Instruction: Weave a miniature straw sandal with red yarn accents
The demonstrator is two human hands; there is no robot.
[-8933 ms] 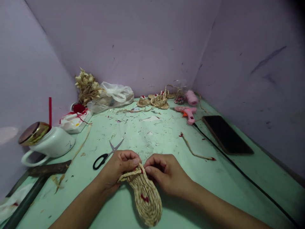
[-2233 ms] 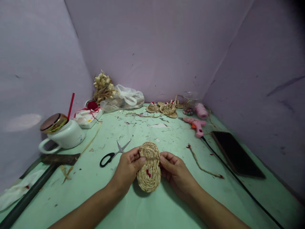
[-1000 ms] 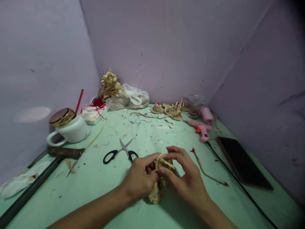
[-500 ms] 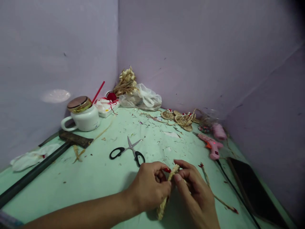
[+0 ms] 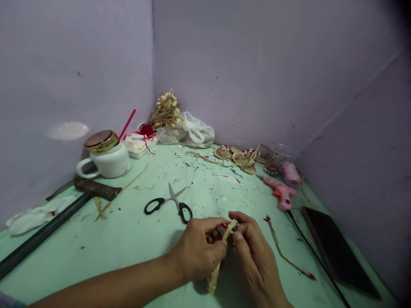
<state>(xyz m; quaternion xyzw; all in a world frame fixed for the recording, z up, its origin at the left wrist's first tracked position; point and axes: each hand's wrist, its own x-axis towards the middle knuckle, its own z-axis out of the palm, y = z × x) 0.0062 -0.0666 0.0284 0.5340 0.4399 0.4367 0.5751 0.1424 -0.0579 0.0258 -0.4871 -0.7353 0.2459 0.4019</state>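
Observation:
A small woven straw sole (image 5: 215,268) stands on edge over the green table (image 5: 128,239), seen almost end-on. My left hand (image 5: 201,250) is closed round its left side, fingertips at the top rim by a red thread bit. My right hand (image 5: 255,256) pinches the top edge from the right, thumb pressed against the straw. Black-handled scissors (image 5: 168,204) lie open just beyond my left hand.
A pink glue gun (image 5: 280,193) with a black cord (image 5: 316,256) and a dark phone (image 5: 337,250) lie to the right. Far back are woven straw pieces (image 5: 242,157), a plastic bag (image 5: 189,130), a white mug (image 5: 105,156), a hammer (image 5: 61,214), and a loose straw braid (image 5: 282,252).
The sole went from lying flat and face-up between my hands to standing on edge, gripped closer. My view has swung left, so the mug and hammer sit more central.

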